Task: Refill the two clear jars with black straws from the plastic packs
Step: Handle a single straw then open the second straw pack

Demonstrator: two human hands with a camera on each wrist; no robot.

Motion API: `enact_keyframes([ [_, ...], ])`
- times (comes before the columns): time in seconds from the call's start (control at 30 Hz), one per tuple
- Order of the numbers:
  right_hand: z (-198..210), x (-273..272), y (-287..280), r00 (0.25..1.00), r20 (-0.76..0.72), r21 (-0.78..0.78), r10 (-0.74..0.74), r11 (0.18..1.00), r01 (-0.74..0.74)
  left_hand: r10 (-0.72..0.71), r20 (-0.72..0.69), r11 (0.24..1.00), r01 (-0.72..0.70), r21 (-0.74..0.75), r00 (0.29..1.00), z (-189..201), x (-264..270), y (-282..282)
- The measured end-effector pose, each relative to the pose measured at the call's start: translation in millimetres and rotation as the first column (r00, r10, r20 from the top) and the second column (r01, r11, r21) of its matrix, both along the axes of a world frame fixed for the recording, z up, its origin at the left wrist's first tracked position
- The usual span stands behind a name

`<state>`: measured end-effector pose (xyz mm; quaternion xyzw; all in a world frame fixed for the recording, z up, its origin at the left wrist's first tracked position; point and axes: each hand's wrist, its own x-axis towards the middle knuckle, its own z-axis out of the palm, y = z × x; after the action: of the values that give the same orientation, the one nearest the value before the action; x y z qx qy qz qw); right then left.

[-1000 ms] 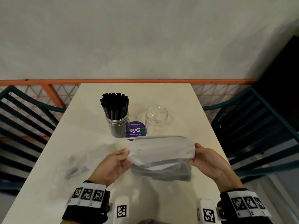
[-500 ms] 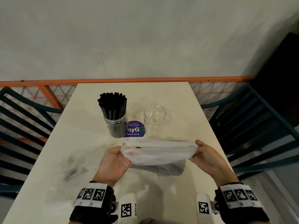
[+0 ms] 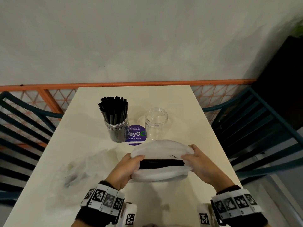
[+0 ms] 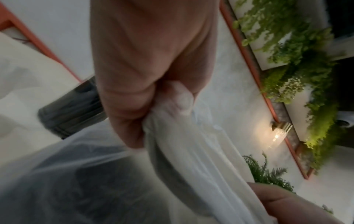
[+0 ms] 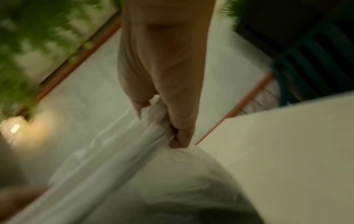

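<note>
A clear jar (image 3: 116, 128) packed with black straws stands mid-table. An empty clear jar (image 3: 156, 123) stands to its right. In front of them I hold a white translucent plastic pack (image 3: 161, 148) with both hands. My left hand (image 3: 129, 163) pinches its left end (image 4: 172, 115) and my right hand (image 3: 193, 159) pinches its right end (image 5: 159, 125). The pack's mouth is pulled apart towards me, and a bundle of black straws (image 3: 161, 163) lies inside it, showing through the gap.
A crumpled clear plastic pack (image 3: 78, 171) lies on the cream table (image 3: 98, 202) at the left. A purple round sticker (image 3: 136, 135) sits between the jars. Dark teal slatted chairs (image 3: 255, 136) flank the table, with an orange rail behind.
Both hands have drawn the pack nearer to me and spread its mouth, so the black straws inside now show. The jars have stayed in place.
</note>
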<state>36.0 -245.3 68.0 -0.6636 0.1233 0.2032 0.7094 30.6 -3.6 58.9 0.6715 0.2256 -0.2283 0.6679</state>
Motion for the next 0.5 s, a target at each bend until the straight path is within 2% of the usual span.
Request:
enact_keyframes([
  [0.03, -1.8, -0.1, 1.6, 1.000, 0.008, -0.120, 0.000, 0.993, 0.001, -0.004, 0.003, 0.999, 0.004, 0.041, 1.000, 2.6, 0.3, -1.7],
  [0.1, -5.0, 0.3, 0.2, 1.000, 0.011, -0.247, -0.002, 0.969, 0.005, 0.019, 0.051, 0.986, -0.027, 0.164, 0.999, 5.7, 0.4, 0.4],
  [0.17, -2.4, 1.8, -4.5, 0.998, 0.060, -0.431, -0.007, 0.902, 0.032, 0.008, 0.128, 0.957, -0.045, 0.286, 0.992, 6.5, 0.2, 4.8],
  [0.23, 2.5, 0.6, -6.4, 0.992, 0.114, -0.512, -0.055, 0.852, 0.106, -0.021, 0.191, 0.917, -0.057, 0.395, 0.981, 7.2, -2.2, 9.9],
  [0.3, 3.1, -1.2, -4.9, 0.978, 0.155, -0.462, -0.138, 0.865, 0.195, 0.010, 0.252, 0.905, -0.116, 0.410, 0.968, 7.8, -4.8, 13.2],
  [0.37, 2.1, -2.0, -2.9, 0.966, 0.151, -0.350, -0.208, 0.903, 0.249, 0.067, 0.290, 0.922, -0.170, 0.348, 0.955, 5.3, -6.6, 15.2],
  [0.5, 0.6, -2.8, -0.3, 0.977, 0.048, -0.055, -0.210, 0.976, 0.212, 0.087, 0.258, 0.982, -0.126, 0.142, 0.962, -4.0, -8.6, 17.7],
])
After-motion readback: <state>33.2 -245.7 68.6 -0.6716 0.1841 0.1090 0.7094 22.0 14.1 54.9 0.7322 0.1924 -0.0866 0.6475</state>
